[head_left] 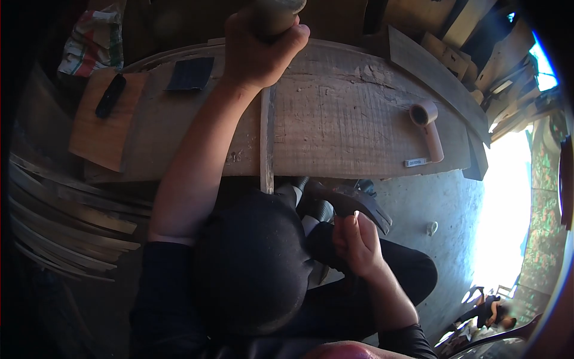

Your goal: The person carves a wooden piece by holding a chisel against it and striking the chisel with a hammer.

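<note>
My left hand (257,57) reaches over the workbench (347,113) to the top edge of the view. Its fingers wrap round a grey-brown rounded vessel (278,18) with a pale rim, partly cut off by the frame. Below that hand, a narrow wooden strip (267,140) lies across the bench and sticks out past its front edge. My right hand (362,245) is closed above my lap, thumb on top. A tiny pale tip shows by the thumb; what the fingers hold is hidden. A dark square sheet (190,73) lies left of my left forearm.
A pink handheld fan (433,140) lies at the bench's right beside a small white item (415,162). On the left, a brown board (89,134) carries a dark oblong object (111,97). Thin wooden slats (72,221) are stacked lower left. A person (493,311) is at the far lower right.
</note>
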A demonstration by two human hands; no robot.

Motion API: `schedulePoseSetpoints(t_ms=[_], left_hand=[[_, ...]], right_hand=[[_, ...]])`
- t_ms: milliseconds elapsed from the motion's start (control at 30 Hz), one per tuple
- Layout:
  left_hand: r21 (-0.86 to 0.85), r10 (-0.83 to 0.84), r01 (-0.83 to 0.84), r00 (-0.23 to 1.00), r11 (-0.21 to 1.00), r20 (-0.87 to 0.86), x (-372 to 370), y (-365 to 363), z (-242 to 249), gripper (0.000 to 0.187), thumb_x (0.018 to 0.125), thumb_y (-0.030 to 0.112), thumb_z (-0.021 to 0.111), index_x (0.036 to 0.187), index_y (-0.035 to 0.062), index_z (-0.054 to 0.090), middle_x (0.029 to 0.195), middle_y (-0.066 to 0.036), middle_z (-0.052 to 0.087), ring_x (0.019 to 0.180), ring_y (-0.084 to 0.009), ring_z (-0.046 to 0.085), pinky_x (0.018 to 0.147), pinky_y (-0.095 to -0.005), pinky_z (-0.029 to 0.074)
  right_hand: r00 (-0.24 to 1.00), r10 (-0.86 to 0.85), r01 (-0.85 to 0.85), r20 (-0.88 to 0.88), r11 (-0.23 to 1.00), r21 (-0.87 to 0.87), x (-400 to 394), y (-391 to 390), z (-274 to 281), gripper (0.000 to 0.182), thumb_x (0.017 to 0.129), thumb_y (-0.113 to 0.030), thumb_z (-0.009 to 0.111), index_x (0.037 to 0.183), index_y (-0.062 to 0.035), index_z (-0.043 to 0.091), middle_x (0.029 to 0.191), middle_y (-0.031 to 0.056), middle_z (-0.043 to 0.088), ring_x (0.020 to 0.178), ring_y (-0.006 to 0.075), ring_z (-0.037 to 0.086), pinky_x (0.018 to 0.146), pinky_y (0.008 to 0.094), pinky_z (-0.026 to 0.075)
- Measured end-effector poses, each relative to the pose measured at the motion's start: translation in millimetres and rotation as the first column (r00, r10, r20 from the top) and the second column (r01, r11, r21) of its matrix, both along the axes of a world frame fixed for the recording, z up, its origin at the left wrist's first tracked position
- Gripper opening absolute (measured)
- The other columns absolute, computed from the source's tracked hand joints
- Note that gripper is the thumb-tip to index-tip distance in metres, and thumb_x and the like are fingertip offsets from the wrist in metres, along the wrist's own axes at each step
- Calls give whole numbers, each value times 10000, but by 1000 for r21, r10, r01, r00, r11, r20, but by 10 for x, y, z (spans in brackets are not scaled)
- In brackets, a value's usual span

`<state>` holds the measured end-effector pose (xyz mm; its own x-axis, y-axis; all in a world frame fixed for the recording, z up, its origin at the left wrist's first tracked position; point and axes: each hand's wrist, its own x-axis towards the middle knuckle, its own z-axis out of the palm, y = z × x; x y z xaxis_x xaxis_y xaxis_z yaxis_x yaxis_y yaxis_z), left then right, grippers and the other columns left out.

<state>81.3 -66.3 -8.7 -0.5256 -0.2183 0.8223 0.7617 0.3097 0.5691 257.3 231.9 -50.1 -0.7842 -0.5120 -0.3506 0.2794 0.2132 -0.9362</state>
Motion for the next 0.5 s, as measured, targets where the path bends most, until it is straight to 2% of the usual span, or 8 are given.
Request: schedulePoseSetpoints(t_ms=[133,167,200,267,333,400,433,500], left_hand=[[-55,74,-77,996,996,-60,27,-33,-17,262,862,268,692,710,92,571,588,12,549,532,-81,538,513,-265,420],[27,-8,8,1000,1000,-24,46,-29,-52,205,861,227,690,766,89,573,612,11,543,510,-74,517,483,-253,406],[28,-15,15,1000,999,-18,34,-13,-79,205,861,227,690,766,89,573,612,11,543,510,-74,517,483,-253,406],[264,-63,64,998,962,-11,22,8,-116,140,857,166,675,830,79,568,644,9,537,501,-68,509,458,-241,396],[295,-81,69,996,953,27,59,-44,-119,113,856,124,658,867,72,558,662,10,528,504,-65,508,453,-235,387],[417,-121,68,987,907,102,100,-78,-123,113,848,116,660,851,71,556,655,11,527,502,-61,499,448,-238,381],[394,-119,68,987,917,107,101,-63,-66,74,841,95,561,801,49,519,568,-16,442,441,-94,385,430,-256,312],[415,-113,70,991,907,79,105,-102,-104,61,832,86,548,807,42,515,573,-25,441,445,-98,383,431,-255,314]], right_hand=[[999,16,-17,-38,1000,-15,-26,-5,-30,528,1042,-564,372,898,-67,478,683,-26,441,547,58,394,486,222,334],[999,18,-19,-37,1000,-12,-28,-3,-43,523,1041,-561,379,895,-69,477,688,-27,441,552,58,394,490,222,337],[999,11,-11,-31,1000,-11,-30,-2,-50,523,1041,-561,379,895,-69,477,688,-27,441,552,58,394,490,222,337],[1000,-6,6,-9,1000,1,-28,-9,-48,518,1039,-560,392,888,-72,476,694,-31,442,563,55,395,497,223,336],[1000,-5,5,-17,1000,-5,-32,-22,-43,520,1037,-564,393,884,-73,474,694,-33,441,566,54,393,497,225,333],[1000,-5,4,-26,1000,-11,-37,-26,-58,523,1035,-567,394,880,-75,473,695,-34,441,568,53,392,498,227,330],[999,3,-3,-40,1000,-4,-36,-18,-81,529,1033,-574,394,871,-77,472,693,-36,437,568,53,389,499,229,327],[999,5,-5,-49,1000,4,-27,-16,-88,535,1030,-581,394,862,-78,471,692,-39,434,567,53,387,500,230,325]])
